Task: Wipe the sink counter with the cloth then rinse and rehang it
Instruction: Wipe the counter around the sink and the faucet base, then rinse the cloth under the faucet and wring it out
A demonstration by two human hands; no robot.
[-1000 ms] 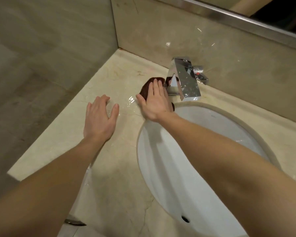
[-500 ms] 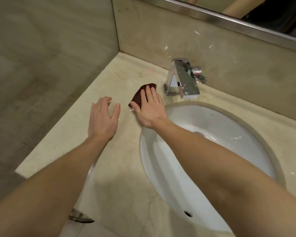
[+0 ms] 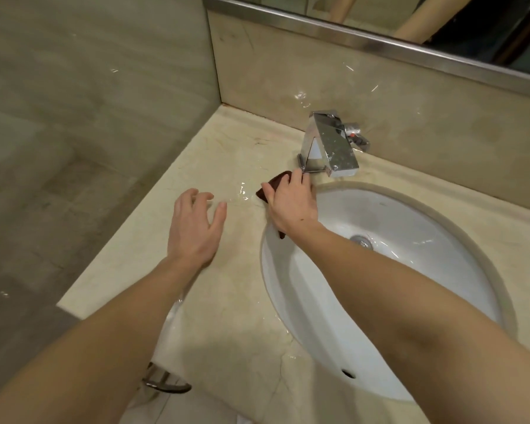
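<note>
A: Where is the cloth?
B: Under the right hand, on the tabletop at the left rim of the sink, just in front of the chrome faucet. It is dark brown. 1 corner shows past the fingertips, and another peeks out below the wrist, over the edge of the bowl.

A: How does that hand hold it?
B: Palm down on top, fingers bent over the far edge, thumb along the left side. It grips the cloth rather than lying flat on it. The fingertips sit just beside the faucet's base, and I cannot tell if they touch it.

A: And the left hand?
B: It holds nothing. The fingers are spread and loosely bent, thumb out to the right, over the tabletop left of the cloth. The 2 hands are near each other but apart. Whether the palm rests on the stone or hovers above it, I cannot tell.

A: Anything between them?
B: A small patch of water glints on the tabletop, just beside the cloth's left corner. More wet shine lies in the bowl round the drain
</note>
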